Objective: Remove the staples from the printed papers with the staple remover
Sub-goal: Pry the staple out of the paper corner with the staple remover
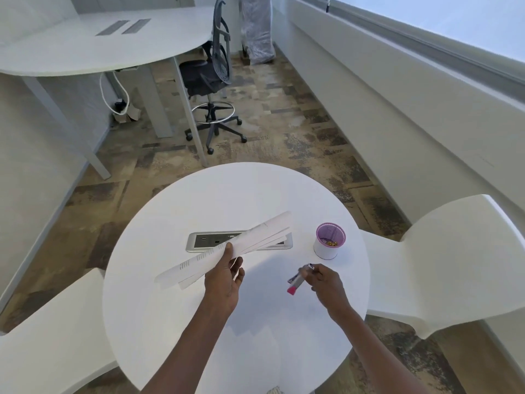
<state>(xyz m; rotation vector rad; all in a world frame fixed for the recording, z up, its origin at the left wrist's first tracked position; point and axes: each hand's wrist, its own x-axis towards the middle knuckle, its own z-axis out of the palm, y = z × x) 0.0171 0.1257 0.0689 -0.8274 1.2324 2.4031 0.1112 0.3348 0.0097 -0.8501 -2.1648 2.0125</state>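
Two bare hands are working above a round white table [176, 322]. The left hand [224, 277] is holding the printed papers [227, 248] in the air, thumb on top and fingers curled beneath, so the sheaf is slanting from lower left to upper right over a grey power outlet panel [204, 240] set into the tabletop. The right hand [326, 282] is pinching the staple remover [299, 278] between its fingertips, well apart from the papers; its pink end is pointing down and left, and it appears to be just clear of the table, though the blur is making that hard to judge. A small white cup with a purple rim [329, 240] is standing beyond the right hand, with small gold-coloured bits lying inside it. White chairs [443, 260] are sitting on either side of the table.
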